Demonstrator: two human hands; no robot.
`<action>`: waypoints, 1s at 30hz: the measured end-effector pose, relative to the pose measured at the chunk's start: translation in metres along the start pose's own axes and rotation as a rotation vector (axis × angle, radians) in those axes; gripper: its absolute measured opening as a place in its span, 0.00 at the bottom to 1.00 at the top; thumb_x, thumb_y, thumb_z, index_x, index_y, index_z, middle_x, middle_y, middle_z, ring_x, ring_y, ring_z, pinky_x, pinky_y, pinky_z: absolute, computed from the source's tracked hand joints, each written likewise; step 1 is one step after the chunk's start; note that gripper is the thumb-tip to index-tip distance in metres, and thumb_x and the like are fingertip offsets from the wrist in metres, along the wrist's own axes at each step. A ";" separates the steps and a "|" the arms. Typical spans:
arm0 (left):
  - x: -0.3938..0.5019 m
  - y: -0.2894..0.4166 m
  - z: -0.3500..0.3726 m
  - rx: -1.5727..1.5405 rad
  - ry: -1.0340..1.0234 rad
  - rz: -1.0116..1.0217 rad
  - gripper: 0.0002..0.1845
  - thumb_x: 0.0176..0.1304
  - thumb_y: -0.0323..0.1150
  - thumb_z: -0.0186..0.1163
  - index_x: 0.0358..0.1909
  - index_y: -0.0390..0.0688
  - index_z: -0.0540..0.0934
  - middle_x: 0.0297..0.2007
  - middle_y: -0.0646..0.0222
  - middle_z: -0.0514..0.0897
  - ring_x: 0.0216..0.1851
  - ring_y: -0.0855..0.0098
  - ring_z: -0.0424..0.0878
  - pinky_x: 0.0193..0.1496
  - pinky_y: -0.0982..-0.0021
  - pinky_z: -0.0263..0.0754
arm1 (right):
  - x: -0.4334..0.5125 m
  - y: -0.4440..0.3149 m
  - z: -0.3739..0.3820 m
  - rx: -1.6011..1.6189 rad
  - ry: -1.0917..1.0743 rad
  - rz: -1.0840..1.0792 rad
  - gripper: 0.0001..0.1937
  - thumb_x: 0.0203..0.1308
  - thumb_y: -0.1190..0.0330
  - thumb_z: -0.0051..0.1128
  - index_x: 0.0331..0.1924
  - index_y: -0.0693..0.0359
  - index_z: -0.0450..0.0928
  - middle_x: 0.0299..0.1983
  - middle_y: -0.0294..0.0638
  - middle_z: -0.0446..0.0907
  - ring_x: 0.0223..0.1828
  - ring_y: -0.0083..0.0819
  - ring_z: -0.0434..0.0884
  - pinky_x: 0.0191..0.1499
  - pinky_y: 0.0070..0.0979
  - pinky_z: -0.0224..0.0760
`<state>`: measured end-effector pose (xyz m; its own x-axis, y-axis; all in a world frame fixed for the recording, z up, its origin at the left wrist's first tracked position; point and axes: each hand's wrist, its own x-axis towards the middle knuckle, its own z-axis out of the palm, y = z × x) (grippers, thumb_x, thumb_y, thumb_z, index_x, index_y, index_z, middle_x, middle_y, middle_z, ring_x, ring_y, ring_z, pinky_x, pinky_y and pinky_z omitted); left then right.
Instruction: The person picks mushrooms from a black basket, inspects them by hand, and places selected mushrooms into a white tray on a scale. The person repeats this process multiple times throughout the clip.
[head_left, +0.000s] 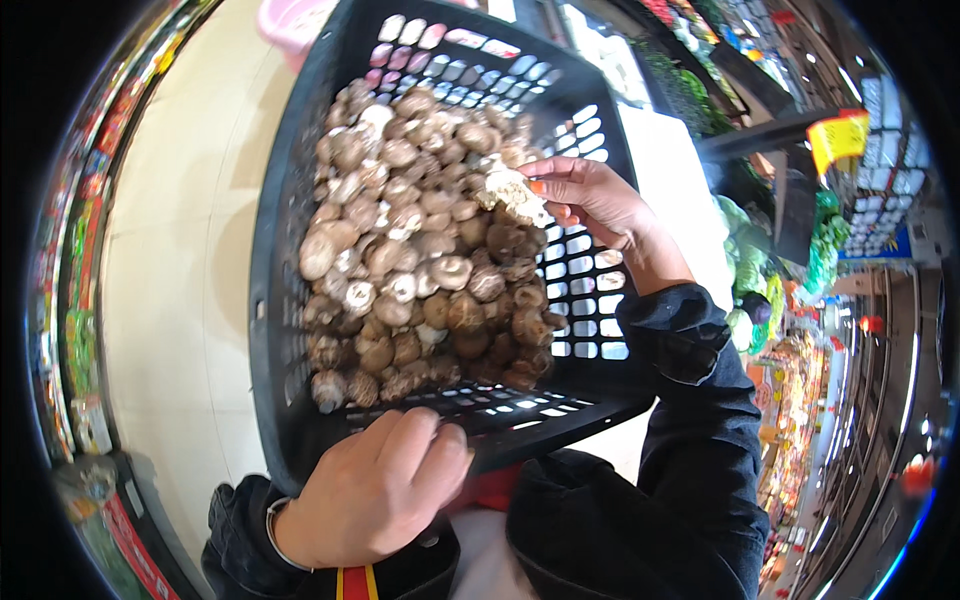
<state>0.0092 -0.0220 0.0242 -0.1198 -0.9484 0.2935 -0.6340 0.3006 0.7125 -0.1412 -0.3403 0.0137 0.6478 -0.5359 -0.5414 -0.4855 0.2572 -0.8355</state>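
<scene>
A black plastic crate (274, 300) with slotted walls stands before me, holding a heap of brown-capped mushrooms (390, 255), shiitake by their look. Between the thumb and fingers of my right hand (592, 195) is a pale, ragged mushroom piece (514, 193), held over the right side of the heap. Its underside is out of sight. My left hand (379, 487) is curled over the near rim of the crate, knuckles up. The curled fingers hide whether it grips the rim or something else.
Pale floor (172, 262) runs along the left, beside a shelf of packaged goods (86, 300). A pink plastic basin (296, 26) sits beyond the crate. At right are a white surface (667, 165), leafy vegetables (750, 262) and a yellow sign (840, 139) on a dark bar.
</scene>
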 end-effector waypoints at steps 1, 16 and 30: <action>0.000 -0.003 0.001 0.028 0.023 0.039 0.14 0.52 0.29 0.67 0.39 0.36 0.78 0.32 0.63 0.73 0.28 0.66 0.77 0.28 0.71 0.74 | -0.010 -0.005 -0.004 0.153 -0.018 -0.026 0.13 0.63 0.71 0.61 0.50 0.66 0.79 0.31 0.36 0.81 0.22 0.17 0.70 0.24 0.13 0.64; 0.005 0.010 0.001 0.048 -0.022 -0.064 0.12 0.53 0.27 0.66 0.40 0.39 0.79 0.37 0.59 0.79 0.34 0.56 0.80 0.35 0.63 0.75 | -0.129 0.048 -0.159 0.690 1.189 -0.247 0.18 0.73 0.71 0.44 0.62 0.67 0.63 0.56 0.60 0.69 0.48 0.44 0.80 0.48 0.30 0.79; 0.010 -0.001 -0.001 0.104 -0.042 0.050 0.17 0.48 0.29 0.71 0.40 0.36 0.80 0.37 0.59 0.76 0.32 0.62 0.80 0.33 0.70 0.78 | -0.080 -0.013 -0.056 -0.293 0.322 -0.456 0.14 0.71 0.63 0.50 0.53 0.59 0.78 0.46 0.37 0.83 0.41 0.24 0.82 0.50 0.24 0.76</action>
<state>0.0091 -0.0315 0.0270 -0.1837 -0.9364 0.2991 -0.7021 0.3380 0.6267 -0.2192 -0.3457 0.0727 0.6404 -0.7668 -0.0434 -0.3724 -0.2606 -0.8907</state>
